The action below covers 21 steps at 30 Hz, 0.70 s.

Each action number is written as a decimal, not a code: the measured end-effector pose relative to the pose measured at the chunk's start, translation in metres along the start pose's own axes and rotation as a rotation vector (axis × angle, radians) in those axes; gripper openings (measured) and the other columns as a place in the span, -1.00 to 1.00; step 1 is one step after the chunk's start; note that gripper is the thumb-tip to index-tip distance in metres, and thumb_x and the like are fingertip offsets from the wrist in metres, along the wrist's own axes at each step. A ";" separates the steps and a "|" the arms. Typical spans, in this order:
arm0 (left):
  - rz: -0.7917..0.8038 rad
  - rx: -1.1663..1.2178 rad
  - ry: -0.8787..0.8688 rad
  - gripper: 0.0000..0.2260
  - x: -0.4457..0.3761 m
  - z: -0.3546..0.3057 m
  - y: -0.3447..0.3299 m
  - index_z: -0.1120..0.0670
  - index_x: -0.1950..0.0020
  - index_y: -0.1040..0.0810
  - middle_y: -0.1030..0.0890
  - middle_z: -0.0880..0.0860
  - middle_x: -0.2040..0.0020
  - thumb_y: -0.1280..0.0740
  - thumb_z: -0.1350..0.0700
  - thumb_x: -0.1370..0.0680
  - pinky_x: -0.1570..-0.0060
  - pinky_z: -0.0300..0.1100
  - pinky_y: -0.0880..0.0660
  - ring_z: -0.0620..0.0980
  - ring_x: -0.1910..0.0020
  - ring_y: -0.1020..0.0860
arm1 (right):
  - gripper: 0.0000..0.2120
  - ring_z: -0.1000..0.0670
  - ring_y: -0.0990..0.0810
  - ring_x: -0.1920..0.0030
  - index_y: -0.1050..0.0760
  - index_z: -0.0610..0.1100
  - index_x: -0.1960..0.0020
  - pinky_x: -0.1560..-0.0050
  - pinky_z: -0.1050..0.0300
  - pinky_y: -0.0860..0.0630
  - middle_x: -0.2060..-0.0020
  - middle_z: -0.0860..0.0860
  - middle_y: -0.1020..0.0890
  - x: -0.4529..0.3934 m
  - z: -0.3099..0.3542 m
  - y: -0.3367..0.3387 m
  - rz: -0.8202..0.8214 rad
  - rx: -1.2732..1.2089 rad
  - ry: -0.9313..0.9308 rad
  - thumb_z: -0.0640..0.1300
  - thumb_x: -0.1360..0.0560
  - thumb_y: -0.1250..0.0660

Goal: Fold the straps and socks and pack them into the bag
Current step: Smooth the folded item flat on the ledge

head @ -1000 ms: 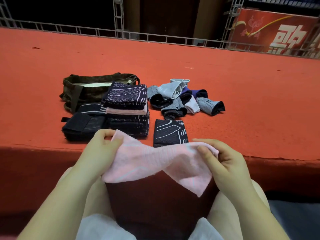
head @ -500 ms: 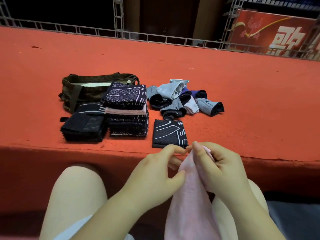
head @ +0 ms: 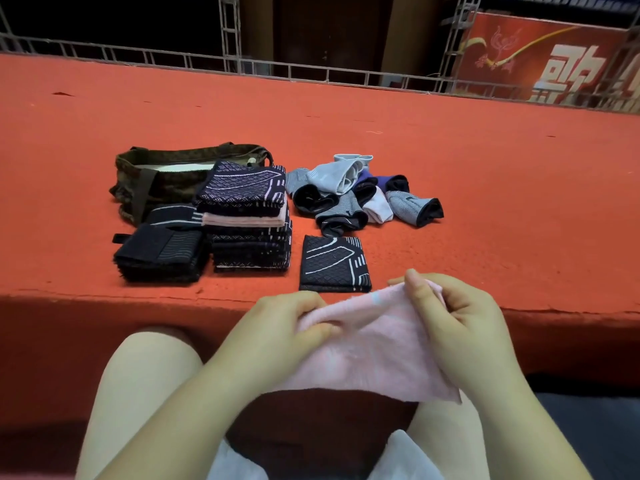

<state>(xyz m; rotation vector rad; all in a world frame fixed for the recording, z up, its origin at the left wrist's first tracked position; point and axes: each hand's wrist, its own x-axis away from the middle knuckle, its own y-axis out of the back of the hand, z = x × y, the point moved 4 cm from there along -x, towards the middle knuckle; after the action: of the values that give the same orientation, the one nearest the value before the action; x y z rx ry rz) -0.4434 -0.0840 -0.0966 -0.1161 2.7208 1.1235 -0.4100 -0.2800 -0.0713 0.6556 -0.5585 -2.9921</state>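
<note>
A pink strap (head: 374, 355) hangs folded over my lap, just below the platform's front edge. My left hand (head: 277, 334) pinches its left upper corner and my right hand (head: 450, 320) pinches its right upper corner. On the red platform lies one folded dark patterned strap (head: 334, 265), a tall stack of folded straps (head: 247, 220) and a lower black stack (head: 159, 252). Behind the stacks sits the olive bag (head: 166, 174), open at the top. A heap of several loose socks (head: 360, 194) lies to the right of the stacks.
The red carpeted platform (head: 485, 188) stretches wide to the right and back. A metal rail (head: 311, 69) runs along its far edge, with a red banner (head: 554, 60) behind it at the right. My bare knees (head: 145, 372) sit under the platform's front edge.
My hands came together with the pink strap, doubling it, and have now moved apart again, holding the folded strap by its two upper corners.
</note>
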 end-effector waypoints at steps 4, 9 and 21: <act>-0.029 0.029 0.012 -0.64 0.002 0.021 0.019 -0.05 0.26 -0.55 -0.55 -0.07 0.40 -0.40 -0.33 -0.26 0.32 -0.22 -0.37 -0.18 0.39 -0.45 | -0.69 0.17 -0.54 0.29 -0.65 0.01 0.24 0.27 0.36 -0.40 0.30 0.07 -0.65 -0.002 -0.006 0.005 0.154 0.029 -0.049 0.21 -0.46 -0.31; -0.049 0.033 -0.152 -0.64 0.006 0.008 0.024 -0.05 0.26 -0.53 -0.53 -0.11 0.39 -0.33 -0.34 -0.27 0.34 -0.33 -0.33 -0.18 0.37 -0.45 | -0.77 0.25 -0.61 0.02 -0.64 0.12 0.07 -0.06 0.33 -0.47 0.10 0.24 -0.68 -0.002 -0.008 0.001 0.388 0.077 -0.064 0.14 -0.31 -0.38; -0.098 -0.140 -0.380 -0.69 0.005 -0.020 0.024 -0.08 0.32 -0.43 -0.41 -0.21 0.38 -0.31 -0.29 -0.36 0.34 -0.45 -0.25 -0.27 0.37 -0.37 | -0.83 0.19 -0.53 0.19 -0.57 0.12 0.11 0.22 0.25 -0.42 0.22 0.26 -0.60 0.003 0.020 -0.029 0.529 0.356 0.238 0.19 -0.43 -0.37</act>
<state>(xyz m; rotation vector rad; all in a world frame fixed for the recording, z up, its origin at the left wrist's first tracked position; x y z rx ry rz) -0.4547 -0.0813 -0.0674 -0.0485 2.2808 1.1708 -0.4197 -0.2467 -0.0658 0.7264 -1.0627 -2.3085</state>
